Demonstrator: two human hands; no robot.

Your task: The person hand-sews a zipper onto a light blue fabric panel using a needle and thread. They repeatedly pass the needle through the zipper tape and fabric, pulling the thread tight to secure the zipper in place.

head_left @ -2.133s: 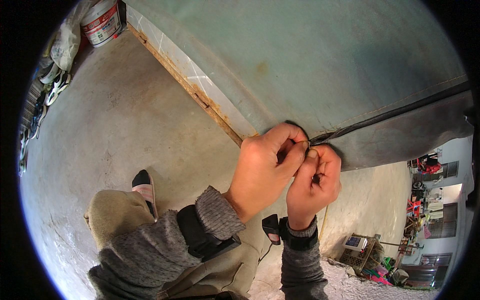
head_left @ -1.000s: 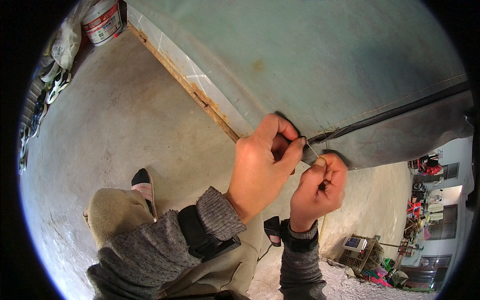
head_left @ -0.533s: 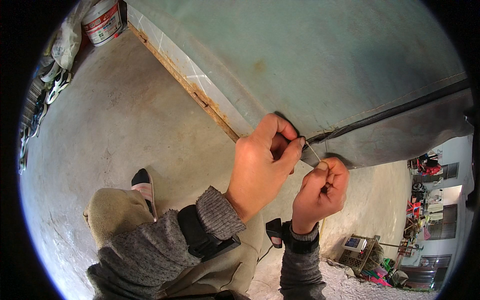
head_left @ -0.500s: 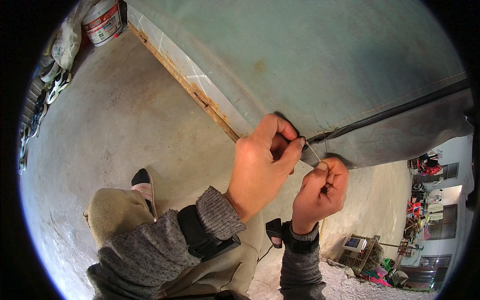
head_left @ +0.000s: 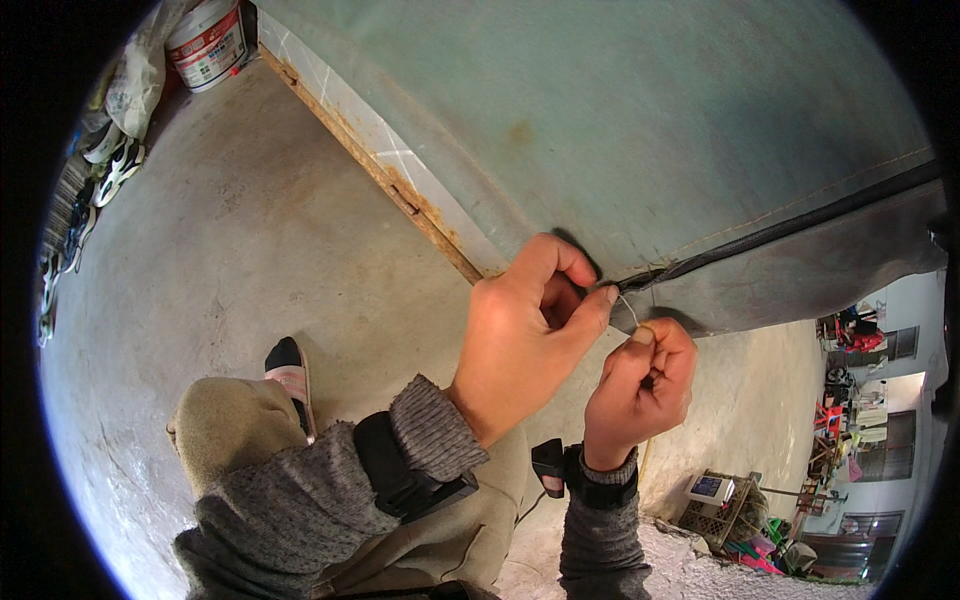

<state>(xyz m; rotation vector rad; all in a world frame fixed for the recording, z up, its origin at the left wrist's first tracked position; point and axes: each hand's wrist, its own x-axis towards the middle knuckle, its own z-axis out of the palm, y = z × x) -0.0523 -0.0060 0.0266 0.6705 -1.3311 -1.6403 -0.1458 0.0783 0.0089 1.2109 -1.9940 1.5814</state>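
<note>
A large grey-green sheet of cover material (head_left: 600, 120) stretches across the upper right, with a line of stitching and a dark piped seam (head_left: 790, 222) along its lower edge. At the near end of that seam, my left hand (head_left: 525, 335) pinches the edge of the cover between thumb and fingers. Just right of it and lower, my right hand (head_left: 643, 390) is closed on a pale thread (head_left: 629, 307). The short visible length of thread runs, slightly bent, from my right fingertips up to the seam beside my left thumb. Whether a needle is there I cannot tell.
A rusty-edged metal strip (head_left: 370, 168) runs along the cover's left side. On the concrete floor stand a white and red bucket (head_left: 205, 50) and several shoes (head_left: 120, 170) at the far left. A crate (head_left: 715, 515) with assorted items stands at the lower right.
My left fingertips have shifted slightly right and down along the seam. The thread, straight before, now bends a little. My right hand has hardly moved.
</note>
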